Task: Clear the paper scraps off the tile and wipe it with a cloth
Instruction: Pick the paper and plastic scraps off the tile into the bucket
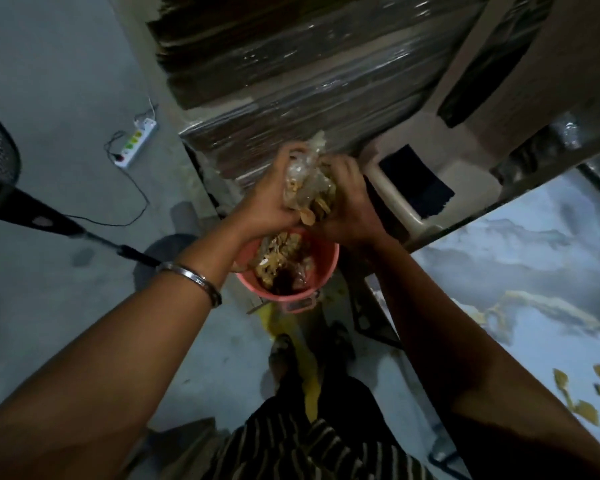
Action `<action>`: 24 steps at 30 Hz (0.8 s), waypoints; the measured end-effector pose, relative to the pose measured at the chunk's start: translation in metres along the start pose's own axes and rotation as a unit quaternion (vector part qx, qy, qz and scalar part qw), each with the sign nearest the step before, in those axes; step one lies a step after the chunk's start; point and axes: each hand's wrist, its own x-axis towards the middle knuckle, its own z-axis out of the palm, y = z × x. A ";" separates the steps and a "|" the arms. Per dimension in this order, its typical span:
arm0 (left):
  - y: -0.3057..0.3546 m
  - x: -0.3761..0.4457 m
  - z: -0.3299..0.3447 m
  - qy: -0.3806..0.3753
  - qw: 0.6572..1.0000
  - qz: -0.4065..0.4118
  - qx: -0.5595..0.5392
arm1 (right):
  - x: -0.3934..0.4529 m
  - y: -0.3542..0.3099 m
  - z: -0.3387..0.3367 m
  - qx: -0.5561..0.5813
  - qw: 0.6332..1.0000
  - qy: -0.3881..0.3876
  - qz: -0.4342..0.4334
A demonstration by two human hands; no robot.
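Together both hands [269,206] [349,209] grip, seemingly, paper scraps [309,188] above bucket [326,268].

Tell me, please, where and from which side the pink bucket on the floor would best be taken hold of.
Probably by the rim of the pink bucket, coming straight down from above: it stands upright with its mouth open, and the near and right parts of the rim are bare. The left hand and right hand hold a clear bag of scraps above it, so they would need freeing. No handle shows clearly.
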 end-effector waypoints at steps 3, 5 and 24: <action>-0.049 0.003 0.009 0.025 0.998 -0.050 0.005 | 0.025 0.031 0.031 -0.007 0.994 -0.103 0.042; -0.089 0.004 0.028 0.035 0.995 -0.096 0.018 | 0.036 0.062 0.056 -0.048 0.984 -0.165 0.050; -0.280 -0.013 0.168 0.034 0.907 -0.417 -0.055 | 0.007 0.256 0.185 -0.144 0.859 -0.438 0.223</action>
